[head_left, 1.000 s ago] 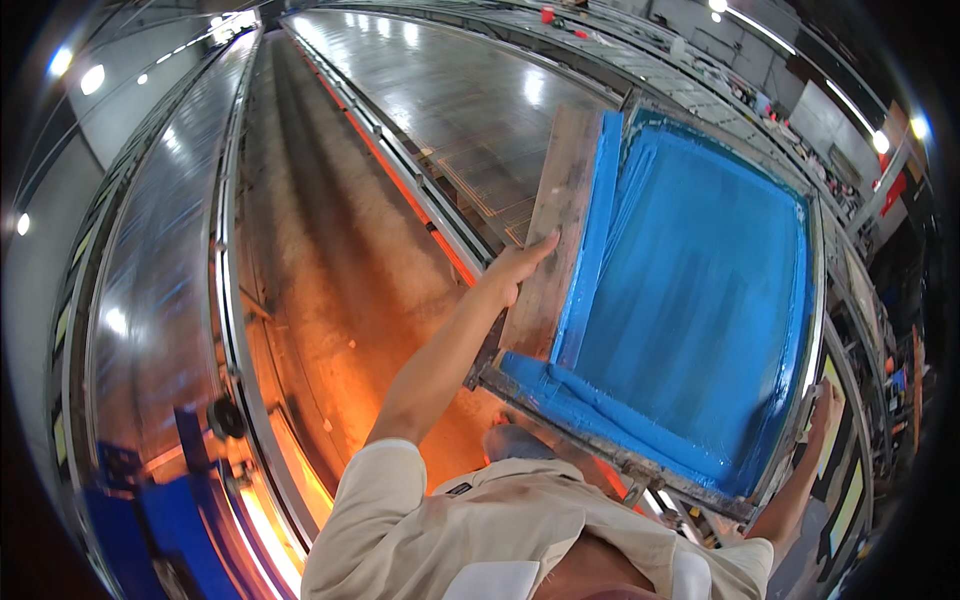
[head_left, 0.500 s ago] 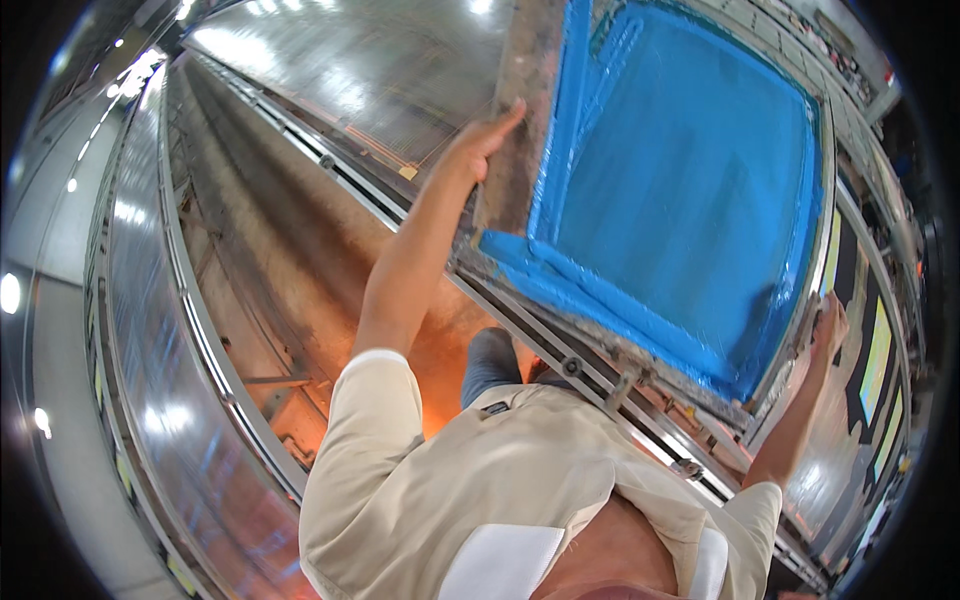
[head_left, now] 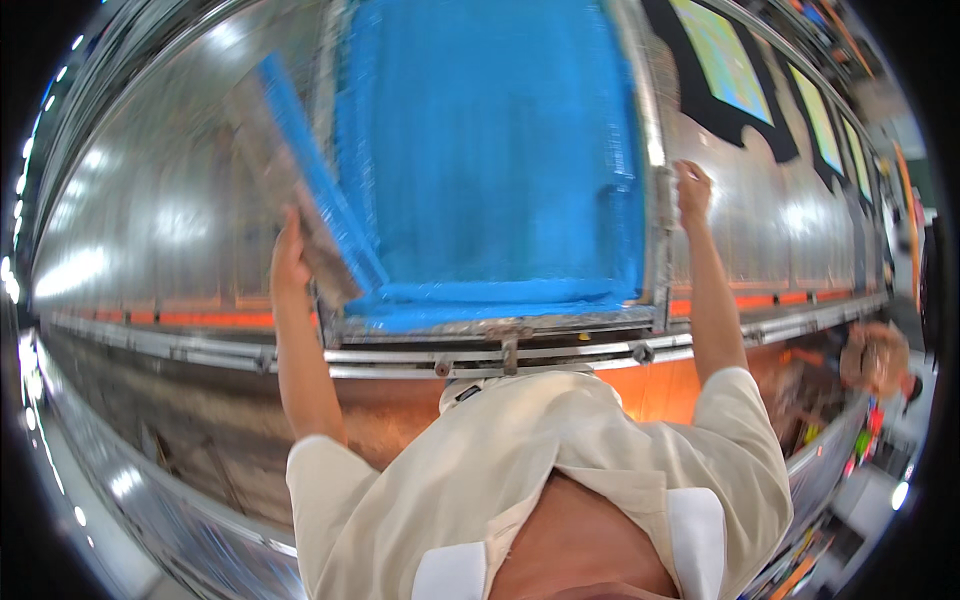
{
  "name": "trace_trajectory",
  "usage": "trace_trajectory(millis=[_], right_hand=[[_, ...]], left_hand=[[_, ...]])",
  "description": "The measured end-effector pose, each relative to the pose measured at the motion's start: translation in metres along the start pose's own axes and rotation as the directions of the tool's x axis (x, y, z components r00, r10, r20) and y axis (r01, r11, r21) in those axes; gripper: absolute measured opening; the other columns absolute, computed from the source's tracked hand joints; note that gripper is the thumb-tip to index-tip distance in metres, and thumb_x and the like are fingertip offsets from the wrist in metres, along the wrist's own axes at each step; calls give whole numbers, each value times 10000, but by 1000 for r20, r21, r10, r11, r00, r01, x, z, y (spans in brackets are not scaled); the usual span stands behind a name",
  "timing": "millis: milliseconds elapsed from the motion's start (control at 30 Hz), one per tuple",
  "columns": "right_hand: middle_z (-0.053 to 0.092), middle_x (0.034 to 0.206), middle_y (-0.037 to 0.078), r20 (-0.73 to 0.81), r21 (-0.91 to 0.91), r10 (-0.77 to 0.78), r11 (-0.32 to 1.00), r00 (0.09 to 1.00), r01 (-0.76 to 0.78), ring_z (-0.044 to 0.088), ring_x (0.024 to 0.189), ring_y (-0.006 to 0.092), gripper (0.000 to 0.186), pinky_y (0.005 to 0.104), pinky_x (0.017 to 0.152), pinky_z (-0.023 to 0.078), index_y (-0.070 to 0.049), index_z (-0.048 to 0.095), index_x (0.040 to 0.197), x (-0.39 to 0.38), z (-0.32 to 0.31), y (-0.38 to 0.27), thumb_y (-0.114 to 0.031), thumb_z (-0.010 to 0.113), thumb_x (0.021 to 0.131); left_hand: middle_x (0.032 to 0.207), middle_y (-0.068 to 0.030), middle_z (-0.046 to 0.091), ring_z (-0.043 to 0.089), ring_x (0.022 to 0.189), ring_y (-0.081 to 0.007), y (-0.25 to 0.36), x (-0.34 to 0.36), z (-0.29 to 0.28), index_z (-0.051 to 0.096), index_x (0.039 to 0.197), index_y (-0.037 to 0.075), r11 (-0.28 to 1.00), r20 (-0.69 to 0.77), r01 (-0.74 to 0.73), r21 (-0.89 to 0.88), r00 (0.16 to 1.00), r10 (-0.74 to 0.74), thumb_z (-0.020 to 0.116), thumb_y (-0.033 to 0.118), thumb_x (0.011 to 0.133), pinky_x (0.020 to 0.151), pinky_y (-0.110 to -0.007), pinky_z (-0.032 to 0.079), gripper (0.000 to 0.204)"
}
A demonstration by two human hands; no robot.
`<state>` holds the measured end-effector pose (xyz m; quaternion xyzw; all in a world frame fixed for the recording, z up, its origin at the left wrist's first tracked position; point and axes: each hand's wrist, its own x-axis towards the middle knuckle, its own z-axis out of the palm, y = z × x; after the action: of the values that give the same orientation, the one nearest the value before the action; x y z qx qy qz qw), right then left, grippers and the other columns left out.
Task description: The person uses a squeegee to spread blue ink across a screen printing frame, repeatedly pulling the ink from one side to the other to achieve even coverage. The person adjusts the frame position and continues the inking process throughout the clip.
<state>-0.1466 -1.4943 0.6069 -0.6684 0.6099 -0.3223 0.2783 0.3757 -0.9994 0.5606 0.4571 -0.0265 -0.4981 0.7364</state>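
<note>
A screen-printing frame [head_left: 658,215] lies in front of me, its mesh [head_left: 495,150] covered in wet blue ink. My left hand [head_left: 290,258] is closed on a long squeegee [head_left: 308,195] with a grey-brown handle and a blue-coated blade. The squeegee slants across the frame's left side, its near end over the near left corner; blur hides whether it touches the ink there. At the frame's right side, my right hand [head_left: 693,190] has its fingers curled against the outer edge, though they are partly smeared.
The frame rests on a long shiny metal table [head_left: 180,220] with a rail [head_left: 400,358] along its near edge. Black printed sheets with yellow-green panels [head_left: 735,65] lie to the right. An orange-lit strip of floor [head_left: 665,392] shows by my body. A second table runs behind me.
My view has turned, so the frame now sits squarely ahead. The squeegee has swung out leftward from the frame's left side and tilts more. Both hands keep their holds.
</note>
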Motion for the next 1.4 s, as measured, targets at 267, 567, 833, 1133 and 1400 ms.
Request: trace_trajectory(millis=[267,567,833,1133,1400], right_hand=[[747,911,154,-26,23,-10,1000,1000,11,699,871,248,323,364,801,529,-45,765,1006,-26,12,17,-310,681,841],[737,931,217,49,25,38,999,998,-40,712,934,368,379,412,869,535,-42,757,1044,-19,25,16,-327,641,824],[728,1054,229,118,106,64,991,991,-77,686,1045,383,387,407,937,514,-67,758,1067,-23,27,16,-345,650,820],[718,1073,236,195,46,104,992,975,-115,685,1050,377,410,423,925,515,-105,734,1107,-25,28,14,-400,658,832],[707,1105,228,140,-111,138,986,980,-123,655,1060,436,359,471,926,508,-86,721,1116,-21,17,-2,-364,559,957]], left_hand=[[1402,-81,548,562,1243,-286,-9,0,-16,409,1483,54,991,-161,-55,123,984,75,619,483,983,1015,-483,498,692],[1264,-122,606,628,1092,-238,23,-48,78,499,1384,7,899,-306,-148,413,907,290,781,339,894,859,-435,557,656],[977,-81,719,661,866,-158,13,-95,188,698,1081,-34,299,-44,-118,947,874,484,828,262,846,743,-306,512,400],[1020,-36,750,677,910,-241,-20,-76,263,735,1020,109,-500,769,-635,589,630,107,808,50,663,843,-379,480,370],[1099,44,739,636,1051,-201,-42,34,345,738,1011,156,-470,851,-865,174,372,-370,768,-11,639,926,-410,415,409]])
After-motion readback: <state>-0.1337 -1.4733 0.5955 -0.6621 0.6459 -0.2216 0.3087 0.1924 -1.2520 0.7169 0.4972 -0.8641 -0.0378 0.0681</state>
